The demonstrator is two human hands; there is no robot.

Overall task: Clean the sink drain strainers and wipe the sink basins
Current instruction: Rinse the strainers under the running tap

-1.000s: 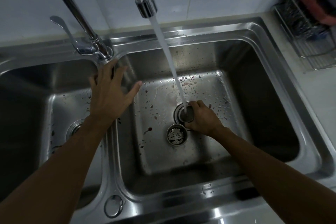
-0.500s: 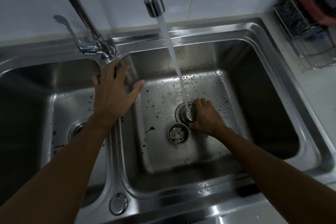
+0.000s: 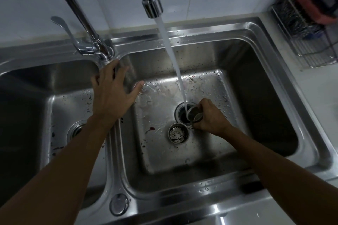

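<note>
My right hand (image 3: pixel 210 118) grips a steel drain strainer (image 3: pixel 194 114), tilted on its side over the open drain (image 3: pixel 181 113) of the right basin (image 3: pixel 256 82). Water from the tap spout (image 3: pixel 152 5) runs straight into it. A second strainer (image 3: pixel 178 133) stands upright on the basin floor just in front of the drain, with bits of debris inside. My left hand (image 3: pixel 112 93) lies flat, fingers spread, on the divider between the basins, holding nothing. The left basin (image 3: pixel 23 97) has its own drain (image 3: pixel 76 130) and dark specks around it.
The tap base and lever (image 3: pixel 87 45) stand just beyond my left hand. A wire rack (image 3: pixel 311 29) with a red item sits on the counter at the far right. A round cap (image 3: pixel 118 203) is set in the front rim. Food specks dot the right basin floor.
The view has shifted slightly. My right hand has tipped the strainer further onto its side under the stream. My left hand stays on the divider.
</note>
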